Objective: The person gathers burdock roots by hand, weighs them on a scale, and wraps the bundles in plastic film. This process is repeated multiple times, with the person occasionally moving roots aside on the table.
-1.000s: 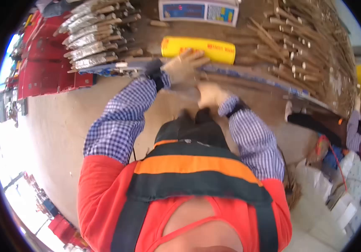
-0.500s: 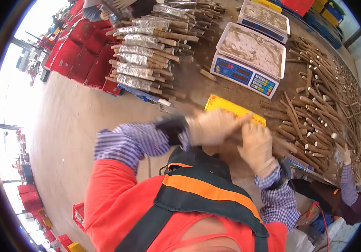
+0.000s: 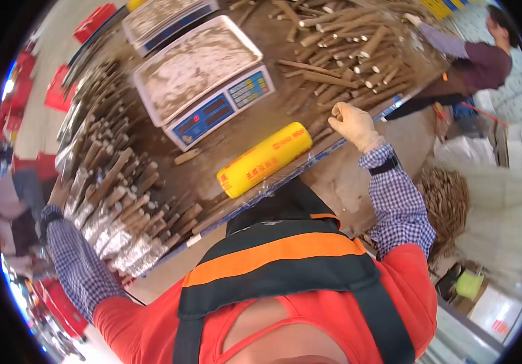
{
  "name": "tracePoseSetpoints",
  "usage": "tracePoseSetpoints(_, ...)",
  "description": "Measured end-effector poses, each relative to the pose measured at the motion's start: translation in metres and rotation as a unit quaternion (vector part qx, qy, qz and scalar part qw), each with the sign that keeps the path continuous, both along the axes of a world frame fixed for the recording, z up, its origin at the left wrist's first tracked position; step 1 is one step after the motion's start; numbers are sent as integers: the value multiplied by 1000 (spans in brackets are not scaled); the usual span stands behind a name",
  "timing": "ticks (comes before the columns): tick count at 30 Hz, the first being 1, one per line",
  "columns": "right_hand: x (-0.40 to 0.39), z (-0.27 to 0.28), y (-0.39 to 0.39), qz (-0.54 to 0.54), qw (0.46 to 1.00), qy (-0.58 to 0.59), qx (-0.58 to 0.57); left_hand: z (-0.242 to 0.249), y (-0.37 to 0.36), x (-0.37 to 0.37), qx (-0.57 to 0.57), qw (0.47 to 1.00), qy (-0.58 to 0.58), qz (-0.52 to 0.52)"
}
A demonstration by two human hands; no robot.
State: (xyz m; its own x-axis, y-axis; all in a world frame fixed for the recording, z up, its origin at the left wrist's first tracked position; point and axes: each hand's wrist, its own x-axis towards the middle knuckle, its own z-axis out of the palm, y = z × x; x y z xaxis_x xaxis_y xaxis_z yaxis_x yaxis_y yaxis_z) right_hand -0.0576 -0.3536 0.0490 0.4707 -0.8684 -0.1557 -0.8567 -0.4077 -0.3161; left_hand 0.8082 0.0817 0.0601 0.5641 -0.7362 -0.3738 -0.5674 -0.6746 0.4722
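Observation:
My left hand (image 3: 59,193), gloved, is stretched out to the far left, at the outer end of a wrapped bundle of roots (image 3: 77,189) on the stack. Its fingers are bent against that bundle and partly hidden. The bundles are long, thin brown roots with clear shiny film around them. Over the table's front edge hangs my right hand (image 3: 355,126), also gloved, its fingers curled in with nothing visible in them. A yellow roll of wrap (image 3: 266,159) with red print lies between my hands, along the edge.
Behind the roll stands a digital scale (image 3: 212,115) with a dirty white tray; a second scale (image 3: 167,21) is beyond it. Loose roots (image 3: 358,54) with white cut ends are heaped at the back right. A co-worker (image 3: 479,60) reaches over them. Another person (image 3: 15,206) is at far left.
My hands were together over a blurred bundle of roots by the yellow roll; now they are far apart. The left has gone out to the stack, and the view has turned.

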Motion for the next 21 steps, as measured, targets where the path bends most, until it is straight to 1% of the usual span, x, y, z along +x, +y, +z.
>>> tracePoseSetpoints(1,-10,-6,-10,-33,999,31,-20,-6,-3,22,38,999,-9,-18)
tracePoseSetpoints(2,-12,-7,-22,-45,997,62,-7,27,-36,-10,245,947,-196,-63)
tracePoseSetpoints(3,-11,-12,-39,-51,997,65,-2,67,-91,-80,408,847,-332,-76)
tracePoseSetpoints(4,-8,-22,-56,-27,994,91,-62,104,-150,-157,459,792,-392,-92)
tracePoseSetpoints(5,-3,-31,-74,-1,986,115,-120,130,-201,-227,415,805,-407,-118)
tracePoseSetpoints(6,6,-33,-93,28,984,124,-121,137,-233,-281,193,896,-359,-174)
tracePoseSetpoints(7,19,-34,-111,61,982,133,-120,106,-263,-314,-137,916,-285,-247)
tracePoseSetpoints(8,31,-40,-123,95,981,133,-109,118,-306,-403,-123,956,-98,-247)
tracePoseSetpoints(9,42,-47,-134,126,979,131,-97,104,-334,-463,-53,981,4,-189)
tracePoseSetpoints(10,48,-65,-153,149,977,138,-60,52,-358,-490,-95,949,128,-272)
tracePoseSetpoints(11,53,-81,-170,173,974,143,-26,19,-383,-535,-87,932,145,-321)
tracePoseSetpoints(12,58,-72,-178,145,978,141,46,-18,-406,-573,-133,907,92,-388)
tracePoseSetpoints(13,51,-65,-188,146,979,135,52,-39,-429,-609,-113,917,94,-370)
tracePoseSetpoints(15,24,-53,-210,128,992,-21,-12,-70,-467,-663,-45,926,-43,-373)
tracePoseSetpoints(16,1,-37,-218,97,992,-79,-9,-84,-483,-677,-37,927,-39,-371)
tracePoseSetpoints(17,-23,-17,-218,64,989,-136,-5,-96,-497,-688,14,933,-92,-348)
tracePoseSetpoints(18,-41,7,-215,-7,981,-171,92,-103,-507,-696,63,933,-146,-324)
tracePoseSetpoints(19,-55,24,-208,-79,958,-204,184,-104,-514,-696,68,932,-147,-323)
tracePoseSetpoints(20,-66,31,-197,-111,916,-276,268,-102,-518,-688,76,948,-52,-305)
tracePoseSetpoints(21,-75,34,-187,-142,861,-342,350,-96,-521,-683,83,955,43,-282)
